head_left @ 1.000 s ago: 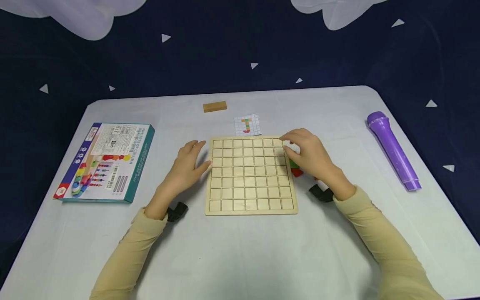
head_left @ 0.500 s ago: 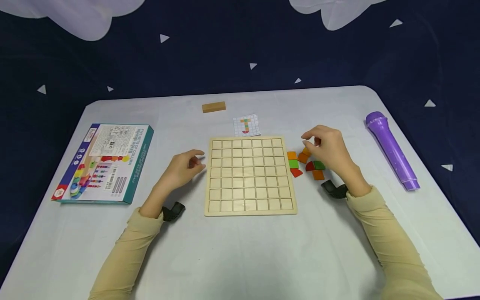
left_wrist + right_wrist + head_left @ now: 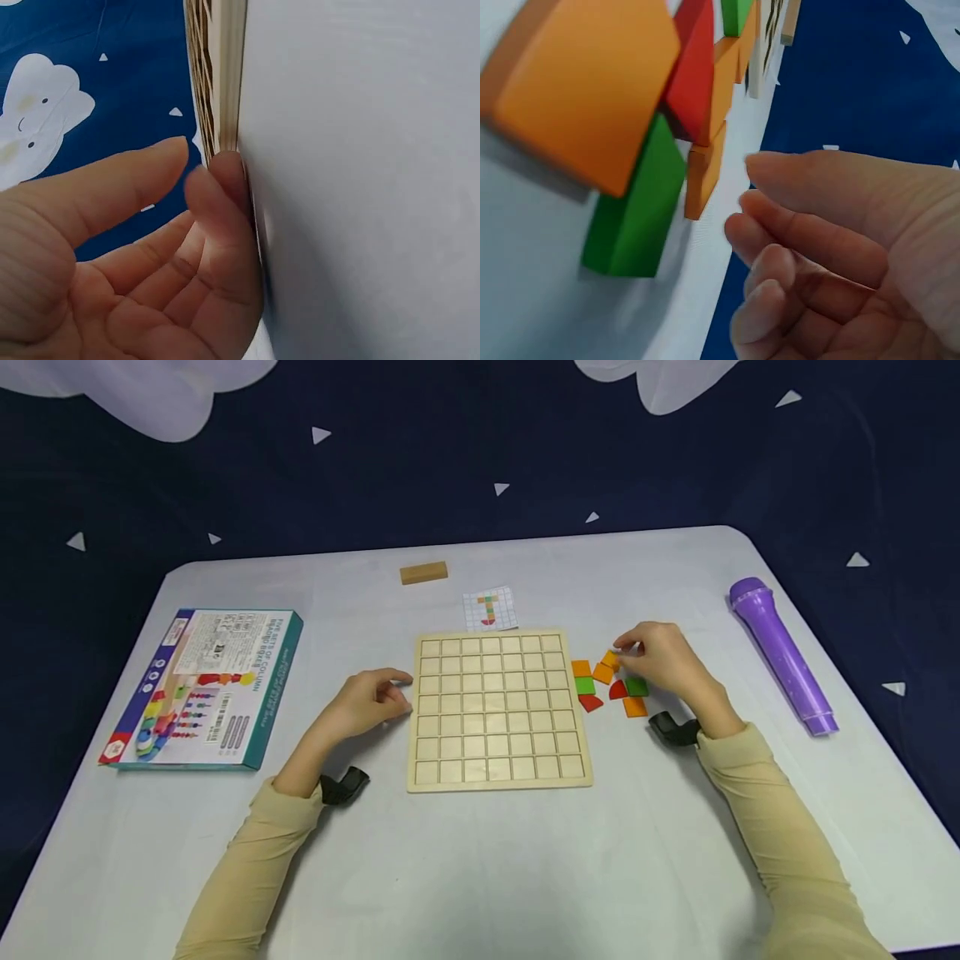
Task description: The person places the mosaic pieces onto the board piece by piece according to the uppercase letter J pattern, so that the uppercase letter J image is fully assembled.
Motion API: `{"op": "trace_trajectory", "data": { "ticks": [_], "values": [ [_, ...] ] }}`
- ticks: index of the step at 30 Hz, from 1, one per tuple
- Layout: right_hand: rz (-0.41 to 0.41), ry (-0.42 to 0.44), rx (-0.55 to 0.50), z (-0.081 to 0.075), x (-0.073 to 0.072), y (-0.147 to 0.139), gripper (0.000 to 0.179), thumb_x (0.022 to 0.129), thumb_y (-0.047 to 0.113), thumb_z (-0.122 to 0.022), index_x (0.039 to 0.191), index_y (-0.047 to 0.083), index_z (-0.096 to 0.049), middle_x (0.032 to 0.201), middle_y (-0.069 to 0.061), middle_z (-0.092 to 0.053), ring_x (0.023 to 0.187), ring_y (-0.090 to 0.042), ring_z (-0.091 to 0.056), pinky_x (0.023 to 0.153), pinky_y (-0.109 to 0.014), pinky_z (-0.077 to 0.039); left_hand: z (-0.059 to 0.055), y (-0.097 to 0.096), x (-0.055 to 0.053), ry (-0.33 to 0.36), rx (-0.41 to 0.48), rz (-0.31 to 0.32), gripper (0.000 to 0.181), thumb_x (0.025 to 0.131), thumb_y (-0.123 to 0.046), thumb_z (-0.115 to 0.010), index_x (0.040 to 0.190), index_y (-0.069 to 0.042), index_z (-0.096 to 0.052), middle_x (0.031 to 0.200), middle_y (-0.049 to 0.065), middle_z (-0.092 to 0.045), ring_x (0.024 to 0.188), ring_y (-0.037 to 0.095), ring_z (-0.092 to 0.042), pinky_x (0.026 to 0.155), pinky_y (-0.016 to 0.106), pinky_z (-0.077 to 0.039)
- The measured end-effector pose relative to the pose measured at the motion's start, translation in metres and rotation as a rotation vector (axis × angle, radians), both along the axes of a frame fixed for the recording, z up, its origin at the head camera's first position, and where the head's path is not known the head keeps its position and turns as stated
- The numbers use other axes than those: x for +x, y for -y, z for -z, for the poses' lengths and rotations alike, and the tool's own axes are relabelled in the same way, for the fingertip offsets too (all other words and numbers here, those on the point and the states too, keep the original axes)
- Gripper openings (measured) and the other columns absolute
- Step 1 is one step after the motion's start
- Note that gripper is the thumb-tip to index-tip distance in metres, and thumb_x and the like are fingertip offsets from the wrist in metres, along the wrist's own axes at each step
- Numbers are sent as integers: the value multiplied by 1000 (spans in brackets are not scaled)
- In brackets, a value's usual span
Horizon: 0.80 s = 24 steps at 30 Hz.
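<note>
A wooden grid board [image 3: 498, 710] lies flat in the middle of the table. My left hand [image 3: 363, 700] is at its left side, loosely bent; in the left wrist view a fingertip meets the board's edge [image 3: 229, 75]. Several flat coloured blocks lie to the board's right: orange, green and red, including a green block [image 3: 636, 687] and a red quarter-round block [image 3: 617, 690]. Over them hovers my right hand [image 3: 663, 660], nearest a far orange block [image 3: 610, 658]. The right wrist view shows its bent fingers holding nothing, apart from the blocks.
A card with a coloured T pattern [image 3: 490, 609] lies behind the board, near a wooden bar [image 3: 423, 573]. At left is a boxed toy set [image 3: 206, 689]. A purple tube [image 3: 783, 656] lies along the right. Black wrist mounts [image 3: 345, 786] hang under both wrists.
My right hand has moved right, from the board's upper right corner to above the blocks, uncovering them. My left hand drew back slightly, its fingers bending more, and is again at the board's left edge.
</note>
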State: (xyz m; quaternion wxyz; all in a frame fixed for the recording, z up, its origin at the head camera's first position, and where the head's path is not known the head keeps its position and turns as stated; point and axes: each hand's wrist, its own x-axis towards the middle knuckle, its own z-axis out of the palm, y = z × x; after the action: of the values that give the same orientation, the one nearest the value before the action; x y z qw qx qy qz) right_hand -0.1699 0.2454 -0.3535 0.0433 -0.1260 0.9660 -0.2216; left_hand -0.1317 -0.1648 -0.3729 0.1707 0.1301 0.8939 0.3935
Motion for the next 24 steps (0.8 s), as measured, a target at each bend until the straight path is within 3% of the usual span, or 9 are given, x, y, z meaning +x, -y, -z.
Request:
{"op": "trace_trajectory", "data": {
  "ticks": [9,15,24],
  "values": [
    [4,106,27,9,-3,-3,28,82,8,-64,106,-7,-66,100,-24,-65,82,-28,-56,72,-36,-44,4,-1,0,9,10,-41,45,79,-2,-66,123,0,-56,85,14,-68,65,11,-55,61,24,-43],
    [-7,102,30,10,-4,-2,29,81,7,-65,105,-8,-66,97,-24,-65,80,-27,-56,70,-34,-44,6,-3,0,-22,3,-60,49,75,-5,-74,121,-2,-58,83,11,-68,64,10,-56,63,25,-43],
    [-4,81,58,11,-3,1,31,79,10,-69,105,-8,-66,96,-24,-64,80,-28,-55,72,-37,-44,8,-5,0,-57,-8,-72,47,73,-6,-76,117,-3,-60,80,10,-68,62,9,-56,61,24,-44]
  ]
}}
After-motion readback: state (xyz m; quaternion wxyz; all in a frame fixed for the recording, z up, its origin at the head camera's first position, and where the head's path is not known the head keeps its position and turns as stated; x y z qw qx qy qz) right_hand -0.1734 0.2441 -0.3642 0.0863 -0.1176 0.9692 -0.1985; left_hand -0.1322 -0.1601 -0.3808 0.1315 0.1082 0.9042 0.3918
